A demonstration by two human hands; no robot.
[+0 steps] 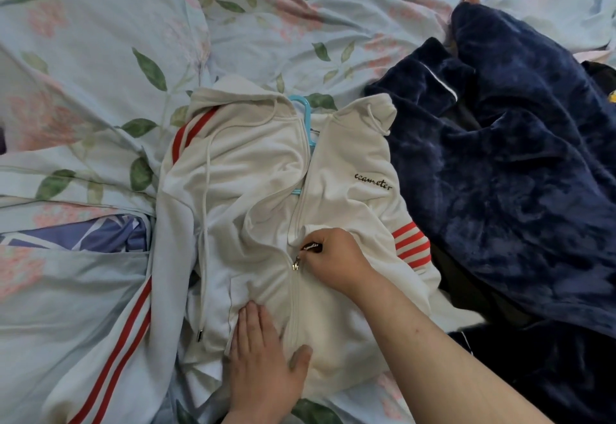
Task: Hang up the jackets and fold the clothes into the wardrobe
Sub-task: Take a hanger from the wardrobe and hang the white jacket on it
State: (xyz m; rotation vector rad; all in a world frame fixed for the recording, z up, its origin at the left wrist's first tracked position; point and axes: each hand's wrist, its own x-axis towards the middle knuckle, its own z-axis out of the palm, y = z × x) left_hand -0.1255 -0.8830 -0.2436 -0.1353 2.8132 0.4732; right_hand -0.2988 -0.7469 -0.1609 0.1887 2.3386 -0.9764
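While the left hand (266,360) lies flat and released on a white zip hoodie (266,197) spread across the bed (100,56), the right hand (333,257) pinches its zipper pull (311,246), a blue hanger (305,113) showing at the collar.

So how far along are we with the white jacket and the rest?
Done: blue hanger sits inside the white jacket. In hand: right hand pinches the zipper pull, zipped halfway; left hand flattens the hem. Left: hanging it, plus the navy fleece.
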